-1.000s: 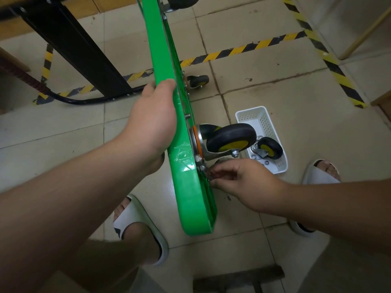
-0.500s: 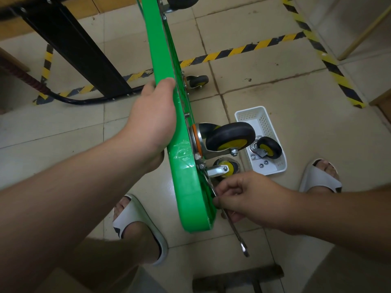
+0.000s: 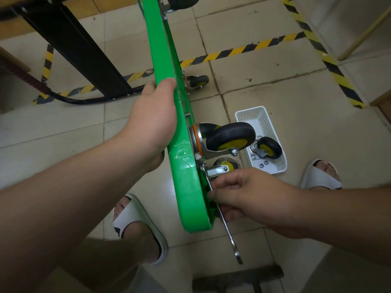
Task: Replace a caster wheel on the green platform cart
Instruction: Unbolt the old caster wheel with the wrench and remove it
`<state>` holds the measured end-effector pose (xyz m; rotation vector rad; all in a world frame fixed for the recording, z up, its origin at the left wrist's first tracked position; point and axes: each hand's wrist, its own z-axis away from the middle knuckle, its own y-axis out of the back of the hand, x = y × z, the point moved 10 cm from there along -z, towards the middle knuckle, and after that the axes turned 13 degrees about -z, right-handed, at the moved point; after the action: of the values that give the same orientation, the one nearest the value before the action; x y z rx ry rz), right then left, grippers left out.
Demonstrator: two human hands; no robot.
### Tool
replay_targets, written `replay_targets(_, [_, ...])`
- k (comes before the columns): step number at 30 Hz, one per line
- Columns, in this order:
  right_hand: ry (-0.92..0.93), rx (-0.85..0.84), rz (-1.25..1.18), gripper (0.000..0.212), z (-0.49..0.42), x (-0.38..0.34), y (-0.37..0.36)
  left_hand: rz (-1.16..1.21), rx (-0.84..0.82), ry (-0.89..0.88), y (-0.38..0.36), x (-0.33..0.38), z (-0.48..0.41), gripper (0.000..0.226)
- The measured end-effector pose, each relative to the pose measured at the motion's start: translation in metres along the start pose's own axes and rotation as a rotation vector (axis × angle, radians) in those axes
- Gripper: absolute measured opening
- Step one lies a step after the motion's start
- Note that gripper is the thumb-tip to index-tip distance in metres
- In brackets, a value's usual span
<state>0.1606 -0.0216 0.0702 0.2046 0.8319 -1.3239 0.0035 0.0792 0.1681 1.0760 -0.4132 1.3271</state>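
The green platform cart (image 3: 186, 187) stands on its edge, its underside facing right. My left hand (image 3: 154, 121) grips its upper rim. A large black and yellow caster (image 3: 229, 137) is fixed to the underside near the lower corner. Just below it a smaller caster (image 3: 220, 169) shows, partly hidden by my right hand (image 3: 251, 197). That hand pinches a metal wrench (image 3: 230, 235) whose head sits at the caster's mounting plate and whose handle points down toward the floor. A spare caster (image 3: 268, 148) lies in the white basket (image 3: 254, 115).
Loose nuts and washers (image 3: 263, 163) lie in the basket beside the spare caster. Another cart caster (image 3: 198, 81) shows further up. A black table leg (image 3: 80, 49) and cable stand at left. My feet in white slippers (image 3: 137, 225) flank the cart. Striped tape marks the floor.
My right hand slid down from the caster plate along the wrench, which now shows below the cart corner. The small lower caster came into view. My left hand stayed put.
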Motion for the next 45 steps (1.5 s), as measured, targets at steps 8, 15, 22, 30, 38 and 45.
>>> replay_targets(8, [0.013, 0.033, 0.037, 0.016, -0.005, 0.003, 0.007, -0.008, 0.013, 0.003, 0.001, -0.001, -0.001, 0.038])
replay_targets(15, [0.149, 0.042, 0.249, 0.01, -0.02, -0.005, 0.019, -0.007, 0.011, 0.008, 0.001, 0.0, 0.0, 0.038])
replay_targets(22, [0.337, 0.067, 0.486, 0.019, -0.028, -0.028, 0.025, 0.002, 0.0, 0.009, 0.0, 0.001, 0.001, 0.037])
replay_targets(30, [0.311, 0.069, 0.521, 0.015, -0.028, -0.027, 0.025, 0.003, 0.009, 0.014, 0.001, 0.0, 0.001, 0.037])
replay_targets(38, [0.051, 0.043, 0.277, 0.006, -0.013, 0.005, 0.021, 0.007, 0.006, 0.004, 0.0, 0.0, 0.0, 0.036])
replay_targets(45, [-0.065, 0.006, 0.051, 0.01, 0.005, 0.012, 0.009, -0.005, 0.003, 0.002, -0.001, 0.001, -0.001, 0.036])
